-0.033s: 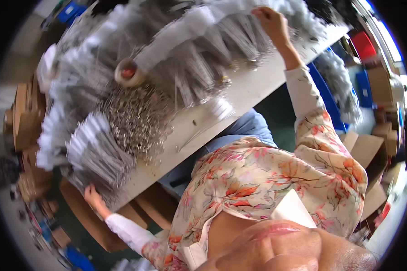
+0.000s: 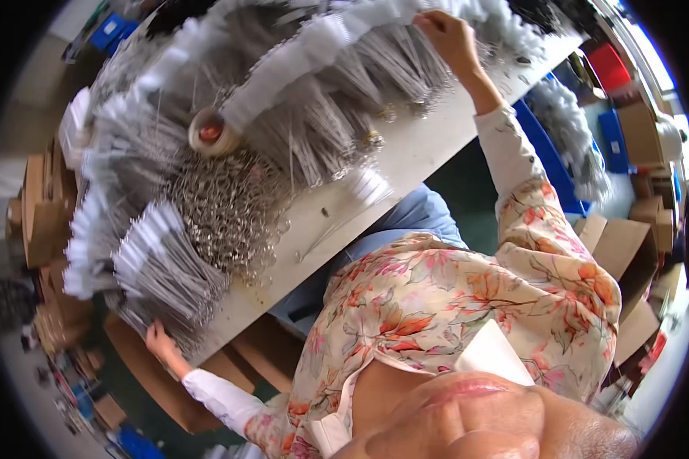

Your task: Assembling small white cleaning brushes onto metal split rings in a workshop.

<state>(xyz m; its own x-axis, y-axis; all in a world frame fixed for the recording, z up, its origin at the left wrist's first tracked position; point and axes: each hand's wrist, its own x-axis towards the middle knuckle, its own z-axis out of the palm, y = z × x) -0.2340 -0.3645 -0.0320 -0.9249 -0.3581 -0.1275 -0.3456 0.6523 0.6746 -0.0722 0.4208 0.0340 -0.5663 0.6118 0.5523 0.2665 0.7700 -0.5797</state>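
Observation:
My arms are spread wide over a white table [image 2: 417, 164] covered with rows of thin metal pieces that have white ends. My left hand [image 2: 161, 342] is at the table's near left edge, its fingers curled into the underside of one bundle of metal pieces [image 2: 168, 275]. My right hand [image 2: 445, 32] reaches to the far right and grips the end of a long white-ended row [image 2: 337, 38]. A heap of small metal rings [image 2: 230, 210] lies between the two hands. My flowered shirt with white cuffs fills the lower part of the view.
A tape roll [image 2: 210, 131] with a red core sits above the ring heap. Cardboard boxes [image 2: 624, 245] stand on the right and under the table's left end. Blue crates [image 2: 611, 130] and a red crate [image 2: 609, 66] are at the far right.

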